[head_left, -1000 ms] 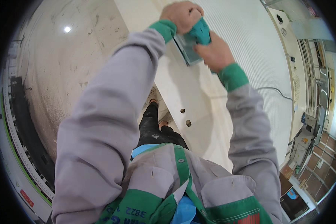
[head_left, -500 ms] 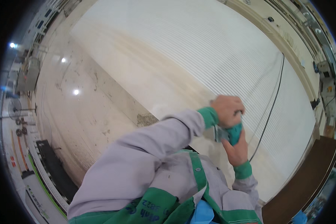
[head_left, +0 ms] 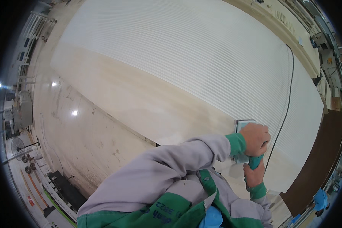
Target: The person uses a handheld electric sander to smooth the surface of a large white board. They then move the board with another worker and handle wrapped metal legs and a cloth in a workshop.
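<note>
A teal hand-held power sander point(head_left: 256, 162) sits on a large pale panel point(head_left: 171, 72), near the border between its fine ribbed lines and a smooth beige strip. My left hand point(head_left: 255, 139) is closed over the top of the sander, its sleeved arm reaching across my body. Lower down, my right hand point(head_left: 255, 174) grips the sander's teal handle end. Past my left hand shows a corner of the sander's flat, pale base point(head_left: 245, 123). My fingers cover most of the tool's body.
A black cord point(head_left: 288, 99) curves over the panel beside the sander. Along the right lies a dark brown board point(head_left: 318, 154); a beige ledge point(head_left: 283, 36) runs behind the panel. At left are a smudged, shiny beige surface point(head_left: 79, 123) and a standing fan point(head_left: 18, 147).
Both hands and the sander have moved right and nearer to me along the smooth strip. The whole view has shifted, showing more of the panel's near edge.
</note>
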`<state>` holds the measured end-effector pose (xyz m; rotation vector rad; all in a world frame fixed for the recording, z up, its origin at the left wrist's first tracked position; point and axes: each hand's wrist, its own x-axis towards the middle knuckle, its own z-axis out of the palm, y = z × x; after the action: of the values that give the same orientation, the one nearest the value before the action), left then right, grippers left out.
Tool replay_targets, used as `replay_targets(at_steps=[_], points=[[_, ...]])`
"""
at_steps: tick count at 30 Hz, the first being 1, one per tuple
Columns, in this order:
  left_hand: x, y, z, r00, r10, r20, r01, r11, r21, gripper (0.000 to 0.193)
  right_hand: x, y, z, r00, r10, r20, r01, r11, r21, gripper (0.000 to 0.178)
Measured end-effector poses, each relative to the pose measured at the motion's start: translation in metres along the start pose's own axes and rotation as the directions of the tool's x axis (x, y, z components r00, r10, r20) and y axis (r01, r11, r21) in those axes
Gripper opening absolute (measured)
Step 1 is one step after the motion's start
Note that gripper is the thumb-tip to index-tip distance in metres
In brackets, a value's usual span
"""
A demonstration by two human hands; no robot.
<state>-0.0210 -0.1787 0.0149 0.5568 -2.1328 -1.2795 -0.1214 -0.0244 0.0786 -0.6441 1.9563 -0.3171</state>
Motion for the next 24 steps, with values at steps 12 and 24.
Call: replay_targets(at_steps=[12, 24], points=[[-0.096, -0.127, -0.343, 0.919, -0.043, -0.393, 0.127, 0.974, 0.190, 0.014, 0.081, -0.273, 0.221, 0.733, -0.631, 0.254, 0.680, 0.689, -0.251, 0.083], [-0.223, -0.183, -0.667, 0.705, -0.589, -0.395, 0.686, 0.422, 0.593, 0.036, 0.078, -0.486, 0.478, 0.594, -0.614, 0.520, 0.706, 0.708, 0.028, 0.098]])
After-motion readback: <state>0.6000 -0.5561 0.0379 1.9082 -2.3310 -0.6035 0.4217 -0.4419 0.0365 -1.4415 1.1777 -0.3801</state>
